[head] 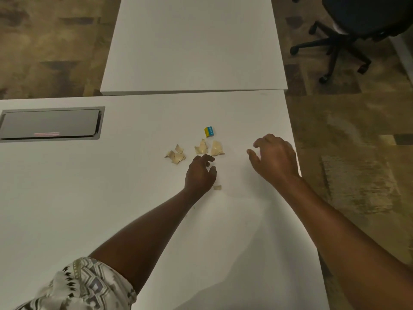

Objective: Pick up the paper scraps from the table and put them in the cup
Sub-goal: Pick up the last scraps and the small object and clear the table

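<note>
The paper scraps (196, 151) lie loosely clustered at the centre of the frame on the white desk (134, 175), with one small stray scrap (217, 187) lower down, just beside your left hand (200, 174). A yellow-and-blue piece (209, 132) sits just above the cluster. No cup is visible in the frame. Your left arm extends diagonally from the lower left, palm down. Its grip is partly curled, thumb and fingers apart, holding nothing visible, probably positioned to pinch the nearest scrap. Your right hand (276, 158) hovers right of the cluster, fingers spread and empty, likely ready to assist gathering.
</note>
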Available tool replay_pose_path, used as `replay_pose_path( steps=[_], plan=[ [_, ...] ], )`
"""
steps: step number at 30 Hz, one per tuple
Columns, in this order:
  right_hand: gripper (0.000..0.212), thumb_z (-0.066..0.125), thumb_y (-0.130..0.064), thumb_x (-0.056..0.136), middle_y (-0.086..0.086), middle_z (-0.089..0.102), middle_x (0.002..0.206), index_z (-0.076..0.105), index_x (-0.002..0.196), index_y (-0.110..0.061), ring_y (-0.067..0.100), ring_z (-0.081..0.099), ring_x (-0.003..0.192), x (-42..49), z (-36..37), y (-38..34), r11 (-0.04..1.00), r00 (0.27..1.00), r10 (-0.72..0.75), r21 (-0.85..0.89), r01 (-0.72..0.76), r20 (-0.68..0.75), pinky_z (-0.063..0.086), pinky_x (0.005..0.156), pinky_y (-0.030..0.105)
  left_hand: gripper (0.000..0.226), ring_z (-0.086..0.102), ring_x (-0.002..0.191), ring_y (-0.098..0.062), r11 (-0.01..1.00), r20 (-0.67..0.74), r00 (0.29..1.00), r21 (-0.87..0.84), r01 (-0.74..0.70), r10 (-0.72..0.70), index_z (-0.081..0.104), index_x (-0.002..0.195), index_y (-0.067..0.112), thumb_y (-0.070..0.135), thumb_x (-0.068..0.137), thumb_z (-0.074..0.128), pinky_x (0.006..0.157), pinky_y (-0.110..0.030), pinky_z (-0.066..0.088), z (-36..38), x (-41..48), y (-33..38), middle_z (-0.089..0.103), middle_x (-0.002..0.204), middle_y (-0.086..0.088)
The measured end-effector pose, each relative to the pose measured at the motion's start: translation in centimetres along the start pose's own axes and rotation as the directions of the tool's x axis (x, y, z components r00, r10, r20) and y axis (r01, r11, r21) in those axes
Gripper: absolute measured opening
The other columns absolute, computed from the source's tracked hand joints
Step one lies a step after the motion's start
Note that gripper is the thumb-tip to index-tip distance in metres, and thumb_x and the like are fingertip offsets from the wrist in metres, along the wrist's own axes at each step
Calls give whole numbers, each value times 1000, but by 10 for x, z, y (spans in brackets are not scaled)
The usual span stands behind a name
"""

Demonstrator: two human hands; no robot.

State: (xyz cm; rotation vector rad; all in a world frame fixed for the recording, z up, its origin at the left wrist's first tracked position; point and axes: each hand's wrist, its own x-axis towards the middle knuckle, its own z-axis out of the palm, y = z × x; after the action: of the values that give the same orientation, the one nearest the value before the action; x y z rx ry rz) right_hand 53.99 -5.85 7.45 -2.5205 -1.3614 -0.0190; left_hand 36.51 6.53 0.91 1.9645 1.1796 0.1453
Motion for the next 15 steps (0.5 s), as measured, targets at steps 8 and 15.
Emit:
replay_pose_path(
  steps=[8,15],
  plan=[
    [43,63,-24,93,11,54,139,55,133,-10,30,53,125,6,52,-66,973,925,-127,225,46,358,48,97,38,30,58,104,-26,961,-93,981,238,-143,169,61,122,15,13,93,53,79,-39,53,-27,66,11,57,119,-9],
    [62,46,-7,98,13,10,164,23,155,-15,35,15,150,27,91,-71,994,862,-103,92,65,497,40,108,45,61,43,130,-32,744,279,900,508,-434,335,43,147,24,8,90,55,95,-43,47,-34,113,7,31,159,-7]
  ],
)
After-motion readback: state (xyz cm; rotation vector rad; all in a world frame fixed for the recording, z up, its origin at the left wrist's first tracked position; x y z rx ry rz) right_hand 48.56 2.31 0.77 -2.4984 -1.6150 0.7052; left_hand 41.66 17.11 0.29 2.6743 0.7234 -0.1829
